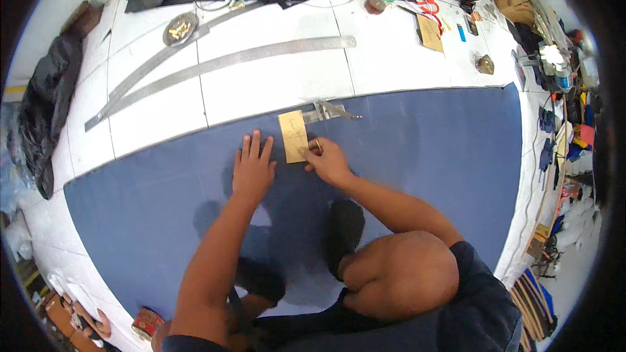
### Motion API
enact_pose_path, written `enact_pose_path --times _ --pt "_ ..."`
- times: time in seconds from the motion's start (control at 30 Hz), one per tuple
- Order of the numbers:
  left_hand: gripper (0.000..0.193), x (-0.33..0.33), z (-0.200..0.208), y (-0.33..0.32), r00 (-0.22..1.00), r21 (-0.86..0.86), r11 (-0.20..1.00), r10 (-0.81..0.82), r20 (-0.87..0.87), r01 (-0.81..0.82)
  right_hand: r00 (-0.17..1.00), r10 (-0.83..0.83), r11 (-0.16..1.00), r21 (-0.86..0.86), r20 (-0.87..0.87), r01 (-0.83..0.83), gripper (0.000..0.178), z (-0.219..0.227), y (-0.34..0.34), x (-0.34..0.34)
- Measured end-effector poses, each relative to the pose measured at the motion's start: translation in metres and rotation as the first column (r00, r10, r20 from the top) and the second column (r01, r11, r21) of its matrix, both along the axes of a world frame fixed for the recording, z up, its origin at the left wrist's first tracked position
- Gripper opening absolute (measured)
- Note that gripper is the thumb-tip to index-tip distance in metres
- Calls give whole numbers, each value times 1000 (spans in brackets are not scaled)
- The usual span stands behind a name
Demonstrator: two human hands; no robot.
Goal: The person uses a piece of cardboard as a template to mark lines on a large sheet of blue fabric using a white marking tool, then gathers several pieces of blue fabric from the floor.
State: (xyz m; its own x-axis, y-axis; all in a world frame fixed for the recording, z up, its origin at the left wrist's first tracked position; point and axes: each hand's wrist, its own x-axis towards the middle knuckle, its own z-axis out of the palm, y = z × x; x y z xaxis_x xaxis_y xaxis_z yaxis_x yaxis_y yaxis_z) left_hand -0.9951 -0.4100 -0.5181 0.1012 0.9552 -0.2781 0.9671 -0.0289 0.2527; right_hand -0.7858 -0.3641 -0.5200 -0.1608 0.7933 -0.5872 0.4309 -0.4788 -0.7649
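Near the middle of the frame, slightly above centre, a small tan cardboard template [294, 135] lay flat on a large sheet of blue fabric [424, 150] that was spread over a white tiled floor [261, 85]. The left hand [253, 168] rested just left of the card, palm down and fingers spread, pressing the cloth flat without touching the card itself. The right hand [328, 161] sat at the card's lower right edge, its fingers curled together around something small, probably a piece of chalk or a marker, though the view was too coarse to be sure.

The template looked thin, light and fairly stiff: it would slide easily on the cloth unless pinned under a fingertip, and it would be best lifted by pinching a free edge or corner. The fabric looked soft and limp, likely to wrinkle or drag if pushed, so flat pressure suited it better than a grip.

Just above the card, a metal set square [329, 112] lay across the cloth's upper edge. Further up the frame, two long curved metal rulers [228, 62] stretched over the tiles, with a round metal dish [180, 29] at the upper left.
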Motion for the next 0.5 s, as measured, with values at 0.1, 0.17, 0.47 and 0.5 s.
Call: enact_pose_path --times 0.1,0.17,0.47,0.5 --pt "65 -4 -1 0 1000 21 1000 -4 0 4 999 28 1000 -6 27 -28 31 -7 13 -9" --pt "64 -1 4 5 1000 17 1000 13 16 -13 998 54 999 -1 44 -54 34 -14 19 -8" --pt "73 8 15 9 993 -45 997 69 95 -65 969 143 982 93 204 -165 33 -39 26 -6" --pt "72 9 13 8 997 -43 998 53 65 -50 970 145 981 99 197 -167 33 -41 26 -7"
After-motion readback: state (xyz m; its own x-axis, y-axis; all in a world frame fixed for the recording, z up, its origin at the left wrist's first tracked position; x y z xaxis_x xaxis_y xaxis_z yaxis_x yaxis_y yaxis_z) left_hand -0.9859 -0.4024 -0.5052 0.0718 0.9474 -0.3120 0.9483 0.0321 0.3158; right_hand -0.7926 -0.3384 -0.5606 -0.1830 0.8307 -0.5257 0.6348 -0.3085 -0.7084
